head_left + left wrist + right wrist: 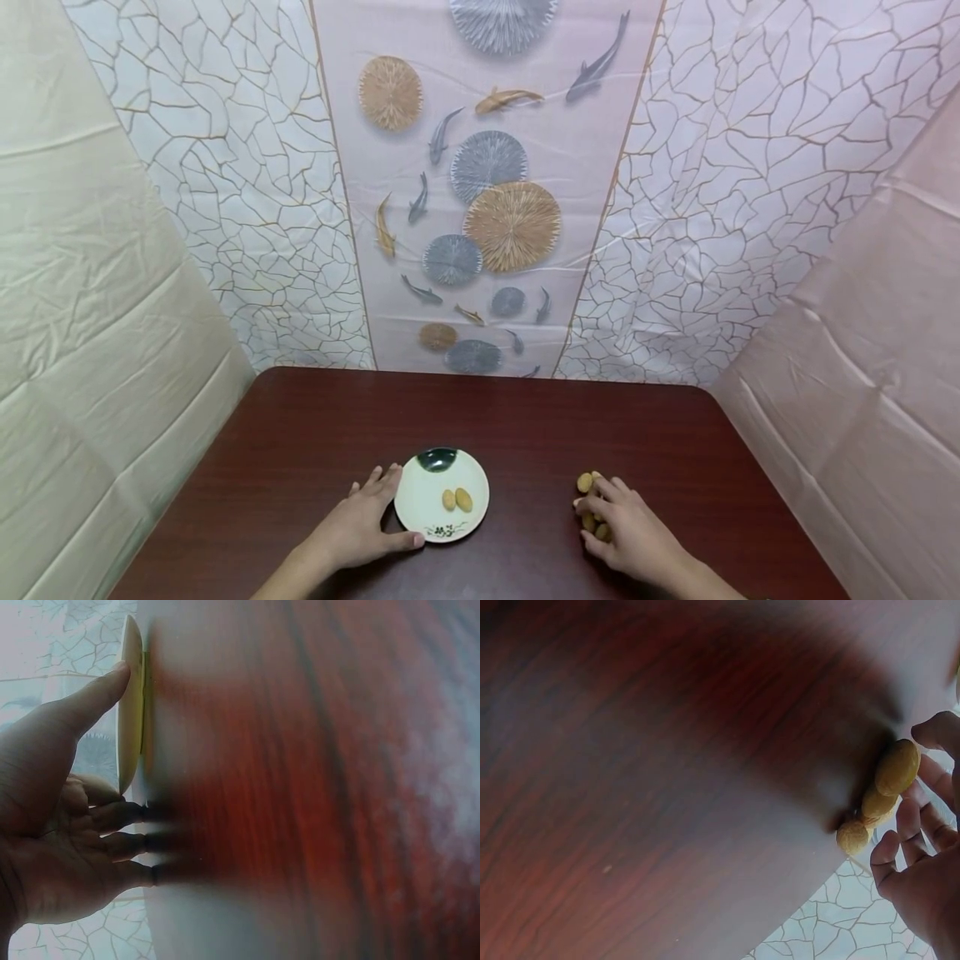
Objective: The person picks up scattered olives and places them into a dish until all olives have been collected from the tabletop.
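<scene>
A round white plate [420, 508] with a dark green patch and a floral print lies on the table. Two small oval yellow-brown fruits [463, 500] sit on it. My left hand [363, 521] rests at its left side, thumb by the near rim and fingers spread along the left rim; in the left wrist view the thumb touches the plate [131, 727]. To the right, my right hand [626, 529] reaches over a cluster of similar fruits [898, 767] with bent, parted fingers. Its thumb appears apart from the nearest fruit. In the head view, the fingers partly hide the cluster.
The dark red-brown wooden table [525, 433] has rounded far corners. A patterned cloth [465, 283] with fish and round motifs hangs behind it. Plain pale cloth walls [847, 400] stand along both sides.
</scene>
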### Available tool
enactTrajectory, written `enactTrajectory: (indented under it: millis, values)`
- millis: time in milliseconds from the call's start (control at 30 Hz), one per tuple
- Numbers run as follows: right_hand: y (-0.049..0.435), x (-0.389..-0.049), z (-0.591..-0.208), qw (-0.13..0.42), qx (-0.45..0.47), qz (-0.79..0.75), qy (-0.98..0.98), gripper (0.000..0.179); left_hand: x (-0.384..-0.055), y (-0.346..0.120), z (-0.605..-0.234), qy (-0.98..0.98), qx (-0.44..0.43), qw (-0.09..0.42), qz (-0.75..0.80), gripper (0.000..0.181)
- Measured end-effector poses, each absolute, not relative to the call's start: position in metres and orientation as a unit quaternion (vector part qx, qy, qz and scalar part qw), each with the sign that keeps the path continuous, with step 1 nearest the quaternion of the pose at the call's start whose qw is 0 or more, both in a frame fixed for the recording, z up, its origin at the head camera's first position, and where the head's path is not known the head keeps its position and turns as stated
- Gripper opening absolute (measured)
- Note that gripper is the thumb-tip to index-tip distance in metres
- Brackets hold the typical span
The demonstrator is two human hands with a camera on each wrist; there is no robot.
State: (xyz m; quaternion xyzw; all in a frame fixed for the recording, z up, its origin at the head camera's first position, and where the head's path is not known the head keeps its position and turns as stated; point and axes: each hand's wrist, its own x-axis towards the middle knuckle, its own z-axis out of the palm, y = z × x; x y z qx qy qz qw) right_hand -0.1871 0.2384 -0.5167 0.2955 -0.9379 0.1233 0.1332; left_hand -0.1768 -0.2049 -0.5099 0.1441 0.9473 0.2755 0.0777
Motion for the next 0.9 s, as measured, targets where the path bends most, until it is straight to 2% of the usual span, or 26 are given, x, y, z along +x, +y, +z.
enactTrajectory:
  millis: [167,433,900]
  values:
    - [0.239,-0.188,-0.516,0.12,0.291,0.121,-0.941,0.023,-0.177,-0.205,-0.511,0.947,0.143,0.079,0.278,0.123]
    - [0.238,-0.189,-0.523,0.179,0.317,0.114,-0.924,0.028,-0.177,-0.205,-0.512,0.945,0.145,0.083,0.28,0.122]
    - [0.228,-0.192,-0.517,0.192,0.343,0.134,-0.91,0.032,-0.177,-0.206,-0.511,0.947,0.145,0.078,0.277,0.122]
